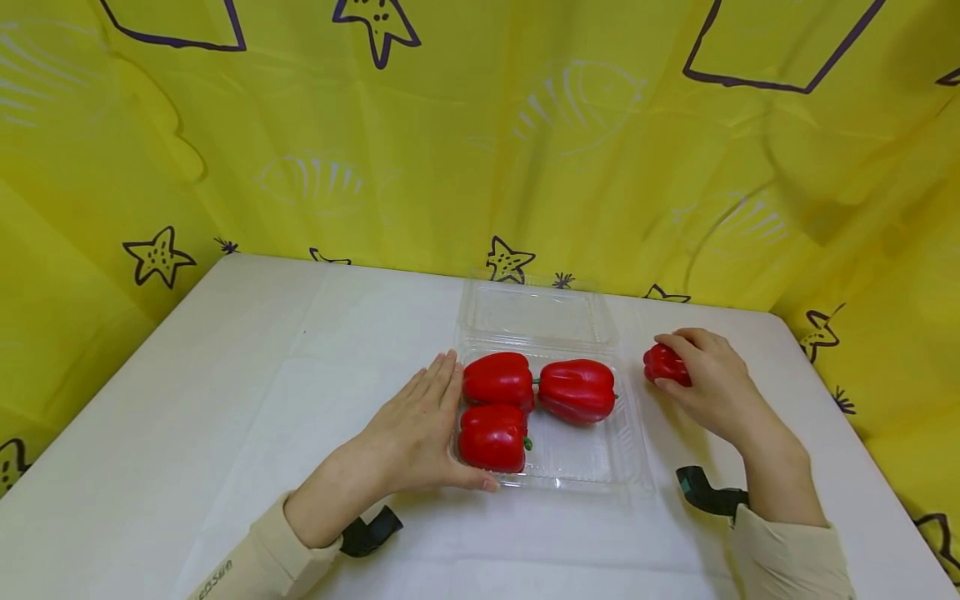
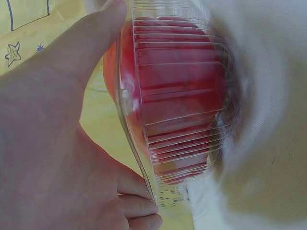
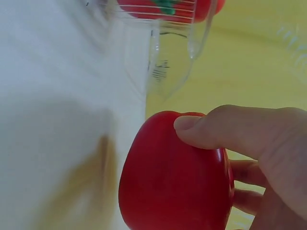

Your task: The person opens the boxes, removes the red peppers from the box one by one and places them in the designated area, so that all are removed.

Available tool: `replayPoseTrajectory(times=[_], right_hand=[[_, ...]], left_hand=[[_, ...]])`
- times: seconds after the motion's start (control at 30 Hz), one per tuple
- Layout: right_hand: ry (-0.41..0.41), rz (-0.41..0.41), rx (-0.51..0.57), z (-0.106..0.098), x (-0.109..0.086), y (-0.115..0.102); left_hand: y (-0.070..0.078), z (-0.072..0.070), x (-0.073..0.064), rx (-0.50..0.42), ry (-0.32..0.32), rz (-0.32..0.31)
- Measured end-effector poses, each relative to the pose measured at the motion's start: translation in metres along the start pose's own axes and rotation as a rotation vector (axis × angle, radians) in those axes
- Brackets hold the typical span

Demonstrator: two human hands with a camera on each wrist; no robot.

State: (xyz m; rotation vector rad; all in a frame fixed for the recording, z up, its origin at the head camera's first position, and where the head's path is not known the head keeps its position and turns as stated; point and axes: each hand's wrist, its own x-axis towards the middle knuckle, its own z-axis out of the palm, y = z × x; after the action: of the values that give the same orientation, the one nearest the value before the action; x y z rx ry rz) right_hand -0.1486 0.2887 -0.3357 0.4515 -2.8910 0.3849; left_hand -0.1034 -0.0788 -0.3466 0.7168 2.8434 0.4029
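Observation:
A clear plastic clamshell box (image 1: 573,454) lies with its lid (image 1: 536,315) folded back. Inside are three red bell peppers: one back left (image 1: 498,381), one front left (image 1: 492,439), one on the right (image 1: 577,392). My left hand (image 1: 408,437) rests along the box's left side, fingers extended and thumb at the front rim. In the left wrist view, the hand touches the rim above the ribbed wall (image 2: 180,103). Right of the box, my right hand (image 1: 716,385) grips another red bell pepper (image 3: 172,177) between thumb and fingers, apart from the box.
The box stands on a white-covered table (image 1: 300,358). Behind it and along both sides hangs a yellow curtain (image 1: 450,150) with star and fish drawings. A black wrist mount sits at each wrist, the left one (image 1: 371,533) and the right one (image 1: 708,493).

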Motion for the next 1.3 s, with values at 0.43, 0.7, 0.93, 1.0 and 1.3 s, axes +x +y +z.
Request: replayPoseTrajectory(times=[0.43,0.7,0.93,1.0,1.3], right_hand=[[-0.110,0.092,0.004,0.010,0.003,0.005],[-0.054,0.050,0.037,0.014,0.003,0.009],[0.016,0.017,0.034,0.016,0.002,0.012],[0.014,0.023,0.038,0.017,0.002,0.013],[-0.047,0.081,0.054,0.015,0.005,0.011]], left_hand=[[0.000,0.000,0.000,0.005,0.007,0.008],[0.001,-0.001,-0.001,0.012,0.005,0.009],[0.000,0.000,0.000,0.017,0.007,0.013],[0.000,0.000,0.000,0.016,0.007,0.014],[0.000,-0.001,0.000,0.009,0.003,0.007]])
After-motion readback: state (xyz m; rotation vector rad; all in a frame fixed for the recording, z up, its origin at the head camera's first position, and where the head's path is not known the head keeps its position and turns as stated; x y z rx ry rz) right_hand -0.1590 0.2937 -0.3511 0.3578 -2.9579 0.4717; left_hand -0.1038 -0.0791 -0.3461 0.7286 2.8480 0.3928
